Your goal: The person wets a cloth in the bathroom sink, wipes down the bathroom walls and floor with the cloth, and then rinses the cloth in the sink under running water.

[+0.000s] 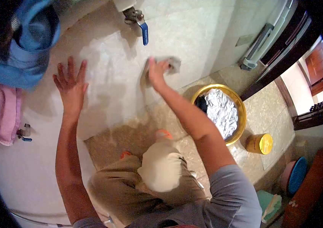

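Observation:
My left hand [70, 85] is spread against the pale tiled wall [108, 72], fingers apart and holding nothing. Farther right, my right hand [157, 73] presses a greyish cloth [174, 64] to the same wall. The hand and cloth are a little blurred, and part of the cloth is hidden behind the fingers. Above and between my hands, a tap with a blue lever [144, 33] sticks out of the wall.
Blue cloth [21, 68] and a pink towel [3, 114] hang at the left, near a second small tap [25, 133]. On the floor stand a golden basin [241, 114] of white and black laundry and a yellow tub [259, 144]. A dark door frame [267, 74] rises at the right.

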Tool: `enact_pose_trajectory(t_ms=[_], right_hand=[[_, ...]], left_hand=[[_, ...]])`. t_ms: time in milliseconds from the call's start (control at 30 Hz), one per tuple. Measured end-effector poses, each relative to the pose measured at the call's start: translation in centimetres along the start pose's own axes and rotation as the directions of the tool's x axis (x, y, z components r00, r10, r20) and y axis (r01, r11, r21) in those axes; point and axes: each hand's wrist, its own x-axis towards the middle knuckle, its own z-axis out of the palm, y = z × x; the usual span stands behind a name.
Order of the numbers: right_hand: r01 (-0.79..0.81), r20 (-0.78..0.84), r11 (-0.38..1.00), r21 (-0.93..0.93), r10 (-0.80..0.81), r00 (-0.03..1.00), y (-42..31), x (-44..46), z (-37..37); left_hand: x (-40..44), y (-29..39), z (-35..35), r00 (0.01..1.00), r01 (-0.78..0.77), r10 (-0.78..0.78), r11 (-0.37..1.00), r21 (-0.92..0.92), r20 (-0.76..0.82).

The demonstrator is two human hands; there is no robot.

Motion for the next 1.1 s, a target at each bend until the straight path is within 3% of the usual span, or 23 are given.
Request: enact_pose_trajectory(t_ms=[100, 167, 200, 233, 267, 300, 367, 400, 500, 533, 567, 633, 733, 833, 900, 967, 1000, 1033, 1067, 1100], right_hand=[[0.005, -0.162, 0.995, 0.096, 0.011, 0.987, -6.7, 2.4, -3.2], [0.163, -0.223, 0.987, -0.013, -0.162, 0.961, -8.4, 5.4, -6.3], [0.311, -0.235, 0.944, -0.107, -0.328, 0.915, -9.5, 6.5, -8.1], [0.442, -0.269, 0.817, -0.371, -0.55, 0.791, -7.8, 10.3, -10.1], [0.458, -0.286, 0.628, -0.629, -0.735, 0.615, -6.0, 14.1, -12.1], [0.274, -0.169, 0.274, -0.922, -0.92, 0.352, -2.7, 19.0, -13.2], [0.497, -0.278, 0.684, -0.534, -0.697, 0.661, -6.3, 13.3, -14.5], [0.494, -0.245, 0.829, -0.262, -0.552, 0.797, -7.7, 11.1, -14.5], [0.246, -0.439, 0.922, -0.3, -0.362, 0.822, 3.6, 11.9, -10.9], [0.098, -0.45, 0.978, -0.184, -0.172, 0.876, 7.3, 10.3, -8.2], [-0.133, -0.387, 0.986, 0.102, 0.162, 0.908, 7.2, 6.2, -5.1], [-0.339, -0.169, 0.886, 0.317, 0.404, 0.899, 11.6, 0.8, 2.1], [-0.544, 0.18, 0.675, 0.499, 0.534, 0.826, 14.1, -5.3, 8.4], [-0.519, 0.306, 0.391, 0.76, 0.489, 0.817, 11.4, -4.8, 5.1], [-0.443, 0.237, 0.392, 0.806, 0.473, 0.849, 16.5, -1.3, 4.3], [-0.273, 0.057, 0.473, 0.838, 0.423, 0.904, 19.0, 3.4, 0.5], [-0.237, -0.062, 0.549, 0.801, 0.469, 0.881, 17.1, 4.9, -2.7], [-0.285, -0.067, 0.521, 0.804, 0.556, 0.828, 14.1, 5.7, -5.9], [-0.215, -0.217, 0.655, 0.724, 0.513, 0.831, 18.8, 9.7, -8.0], [-0.279, -0.106, 0.604, 0.746, 0.522, 0.846, 21.1, 12.4, -11.4]], left_hand=[[0.2, 0.2, -0.3, 0.999, 0.016, -0.015, 1.0, 0.023, -0.034], [0.2, 0.3, 0.0, 0.999, 0.018, -0.017, 0.999, 0.038, -0.029], [0.3, 0.2, 0.2, 0.999, 0.017, -0.016, 0.999, 0.044, -0.031], [0.4, 0.3, 0.5, 1.0, 0.026, -0.025, 0.997, 0.067, -0.015], [0.4, 0.3, 0.6, 0.999, 0.031, -0.032, 0.995, 0.089, 0.001], [0.5, 0.0, 0.7, 0.999, 0.037, -0.039, 0.993, 0.112, 0.016], [0.7, 0.1, 0.8, 0.998, 0.05, -0.053, 0.994, 0.096, 0.019], [0.7, 0.0, 0.8, 0.998, 0.051, -0.053, 0.995, 0.082, 0.018], [0.4, -0.2, 2.1, 0.999, 0.044, -0.043, 0.998, 0.038, -0.02], [0.5, -0.5, 2.0, 0.999, 0.04, -0.039, 0.999, 0.03, -0.019], [0.5, -0.5, 2.0, 0.999, 0.034, -0.034, 0.999, 0.022, -0.016], [0.8, -0.4, 1.5, 0.999, 0.001, 0.0, 1.0, 0.019, -0.054], [0.8, -0.3, 1.3, 0.999, -0.017, 0.02, 0.998, 0.062, -0.041], [0.8, -0.9, 1.2, 0.991, -0.077, 0.08, 0.996, 0.039, -0.103], [0.7, -0.7, 0.9, 0.99, -0.085, 0.087, 0.996, 0.028, -0.108], [0.9, -0.6, 0.4, 0.99, -0.091, 0.094, 0.995, 0.033, -0.107], [0.8, -0.5, 0.3, 0.991, -0.083, 0.087, 0.996, 0.041, -0.102], [0.9, -0.4, 0.3, 0.992, -0.076, 0.08, 0.996, 0.049, -0.097], [1.0, -0.4, 0.3, 0.99, -0.086, 0.09, 0.995, 0.044, -0.108], [1.0, -0.4, 0.5, 0.987, -0.095, 0.099, 0.995, 0.044, -0.123]])
